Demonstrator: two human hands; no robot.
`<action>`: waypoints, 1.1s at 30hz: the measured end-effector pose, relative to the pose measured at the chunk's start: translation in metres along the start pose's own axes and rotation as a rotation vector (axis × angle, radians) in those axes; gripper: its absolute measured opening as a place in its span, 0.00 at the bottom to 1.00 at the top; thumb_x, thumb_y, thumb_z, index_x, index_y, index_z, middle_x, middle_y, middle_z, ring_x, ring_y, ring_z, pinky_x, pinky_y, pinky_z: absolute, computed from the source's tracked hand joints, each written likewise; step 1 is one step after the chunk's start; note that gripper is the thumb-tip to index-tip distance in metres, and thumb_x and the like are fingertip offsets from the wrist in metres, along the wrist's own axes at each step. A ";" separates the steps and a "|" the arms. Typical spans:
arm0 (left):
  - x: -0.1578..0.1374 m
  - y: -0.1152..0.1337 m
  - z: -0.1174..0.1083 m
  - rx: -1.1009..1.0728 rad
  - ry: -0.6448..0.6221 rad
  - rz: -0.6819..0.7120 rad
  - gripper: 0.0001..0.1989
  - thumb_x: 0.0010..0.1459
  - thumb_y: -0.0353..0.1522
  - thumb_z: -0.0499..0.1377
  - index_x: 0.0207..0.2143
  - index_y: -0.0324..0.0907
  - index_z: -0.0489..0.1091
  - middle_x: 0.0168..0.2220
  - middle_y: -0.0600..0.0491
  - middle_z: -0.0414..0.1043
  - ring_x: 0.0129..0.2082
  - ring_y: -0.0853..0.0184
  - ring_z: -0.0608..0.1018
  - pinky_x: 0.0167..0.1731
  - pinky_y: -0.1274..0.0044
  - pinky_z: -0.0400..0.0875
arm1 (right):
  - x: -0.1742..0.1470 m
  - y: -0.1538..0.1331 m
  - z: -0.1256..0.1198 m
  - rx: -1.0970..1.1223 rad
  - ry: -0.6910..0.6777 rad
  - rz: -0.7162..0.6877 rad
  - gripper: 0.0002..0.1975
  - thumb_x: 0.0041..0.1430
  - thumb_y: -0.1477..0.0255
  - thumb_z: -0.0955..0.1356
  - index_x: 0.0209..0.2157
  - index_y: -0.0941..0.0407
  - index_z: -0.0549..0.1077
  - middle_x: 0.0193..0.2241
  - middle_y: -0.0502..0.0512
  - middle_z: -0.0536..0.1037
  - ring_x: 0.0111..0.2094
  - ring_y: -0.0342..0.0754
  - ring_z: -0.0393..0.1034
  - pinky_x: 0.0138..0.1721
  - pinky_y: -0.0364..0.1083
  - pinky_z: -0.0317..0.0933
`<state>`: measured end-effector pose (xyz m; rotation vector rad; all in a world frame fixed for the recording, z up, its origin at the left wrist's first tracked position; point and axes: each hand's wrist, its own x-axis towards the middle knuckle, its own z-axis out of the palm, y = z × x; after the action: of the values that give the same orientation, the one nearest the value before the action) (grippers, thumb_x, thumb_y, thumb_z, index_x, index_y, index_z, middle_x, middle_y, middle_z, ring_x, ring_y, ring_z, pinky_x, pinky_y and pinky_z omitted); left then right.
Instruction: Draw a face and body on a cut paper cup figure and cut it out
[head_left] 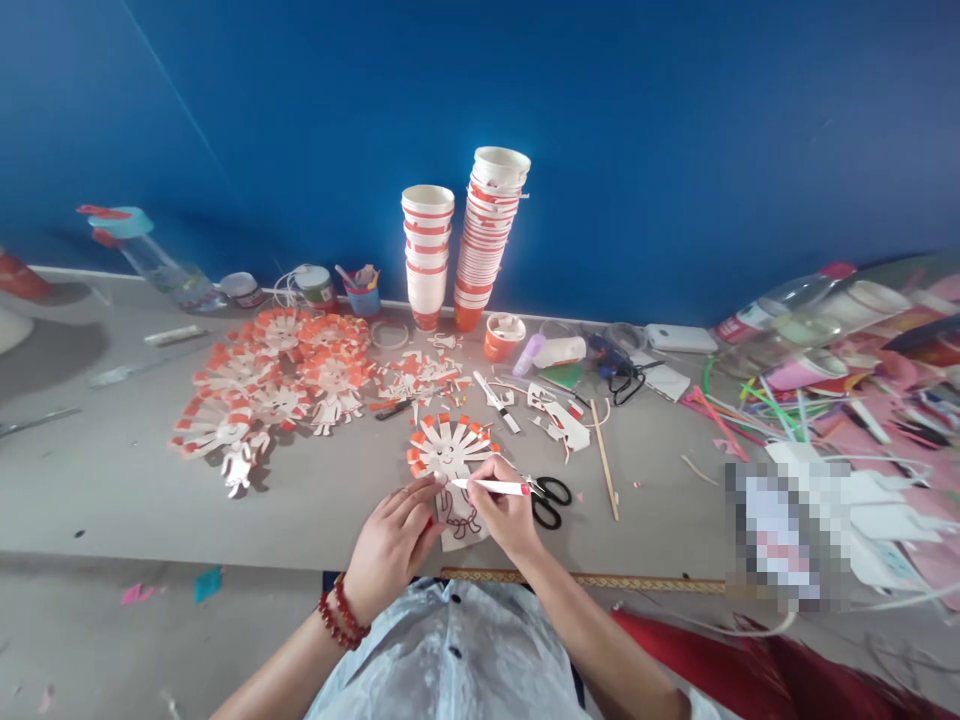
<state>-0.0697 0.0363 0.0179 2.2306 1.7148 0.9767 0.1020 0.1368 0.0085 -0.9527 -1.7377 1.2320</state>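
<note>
A white marker with a red end (499, 487) is pinched in my right hand (504, 508), its tip over the paper just below a smiling face. That face sits in the middle of a paper cup cut and spread into orange-tipped strips (450, 440). Below it lies a white sheet with a body and legs outlined in dark red (461, 520). My left hand (399, 525) rests on the sheet's left edge, fingers stretched out and thumb apart. Something small and red shows by that thumb, too hidden to name. Black-handled scissors (551, 500) lie right of my right hand.
Finished fringed cup figures (277, 380) are heaped at left. Two tall stacks of paper cups (427, 260) stand by the blue wall. Paper scraps (424, 375), a capped marker (496, 402) and a wooden stick (604, 460) lie around. Bottles, straws and coloured paper (877, 430) crowd the right.
</note>
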 end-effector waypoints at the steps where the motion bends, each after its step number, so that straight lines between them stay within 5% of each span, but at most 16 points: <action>1: 0.000 0.000 0.001 0.006 -0.006 0.003 0.06 0.69 0.31 0.53 0.36 0.42 0.67 0.54 0.43 0.75 0.59 0.56 0.74 0.49 0.65 0.74 | 0.000 0.001 0.001 -0.013 -0.005 -0.004 0.07 0.59 0.74 0.66 0.27 0.54 0.66 0.20 0.45 0.68 0.20 0.42 0.61 0.23 0.41 0.55; 33: -0.004 -0.001 0.006 0.062 -0.066 0.017 0.06 0.68 0.32 0.54 0.35 0.42 0.67 0.57 0.45 0.73 0.61 0.57 0.71 0.55 0.63 0.70 | 0.001 -0.004 0.002 -0.171 -0.054 -0.074 0.07 0.60 0.75 0.65 0.27 0.53 0.65 0.19 0.45 0.69 0.18 0.41 0.60 0.21 0.40 0.55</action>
<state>-0.0675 0.0348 0.0108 2.2918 1.7238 0.8539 0.0991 0.1364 0.0122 -0.9512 -1.9286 1.0839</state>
